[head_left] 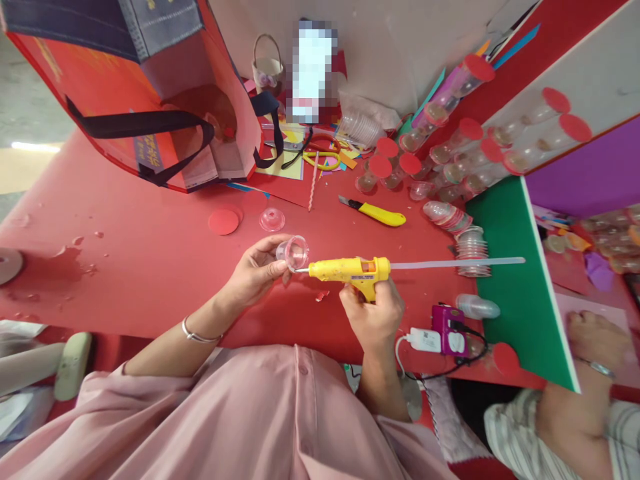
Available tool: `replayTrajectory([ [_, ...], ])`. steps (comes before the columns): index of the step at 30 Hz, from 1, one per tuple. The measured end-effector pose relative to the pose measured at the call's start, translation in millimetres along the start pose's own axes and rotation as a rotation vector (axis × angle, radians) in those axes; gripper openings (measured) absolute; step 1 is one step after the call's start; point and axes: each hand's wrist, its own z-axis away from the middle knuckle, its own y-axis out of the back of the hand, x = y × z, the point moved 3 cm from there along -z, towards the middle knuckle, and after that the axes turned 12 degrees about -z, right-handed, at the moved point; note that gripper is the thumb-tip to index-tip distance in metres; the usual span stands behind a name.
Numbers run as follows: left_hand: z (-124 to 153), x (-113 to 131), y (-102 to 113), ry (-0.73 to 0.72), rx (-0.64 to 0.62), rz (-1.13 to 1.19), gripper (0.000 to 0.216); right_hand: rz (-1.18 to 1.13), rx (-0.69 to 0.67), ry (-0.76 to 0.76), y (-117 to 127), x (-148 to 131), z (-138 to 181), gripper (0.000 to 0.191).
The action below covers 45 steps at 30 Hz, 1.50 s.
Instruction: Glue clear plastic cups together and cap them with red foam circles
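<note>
Clear cup [296, 251] in the left grip [257, 272] seemingly touches the glue-gun nozzle [303, 271].

left hand [261, 271]: clear cup [290, 253] | right hand [376, 315]: yellow glue gun [345, 269]

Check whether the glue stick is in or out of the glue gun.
In, with a long length outside: the glue stick juts from the rear of the glue gun.
</note>
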Motion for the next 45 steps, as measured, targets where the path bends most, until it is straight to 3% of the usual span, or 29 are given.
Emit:
replayTrajectory([
  [7,-1,0,-2,-0.014,-0.011,-0.009,0.04,-0.002,0.014,0.009,-1,0,2,0.031],
  [19,1,-5,0,-0.011,-0.043,-0.04,0.042,0.016,0.028,0.04,-2,-4,-5,0.03],
  [45,4,-7,-2,0.046,-0.021,-0.071,0.044,0.075,0.074,0.02,-5,2,-10,0.006],
])
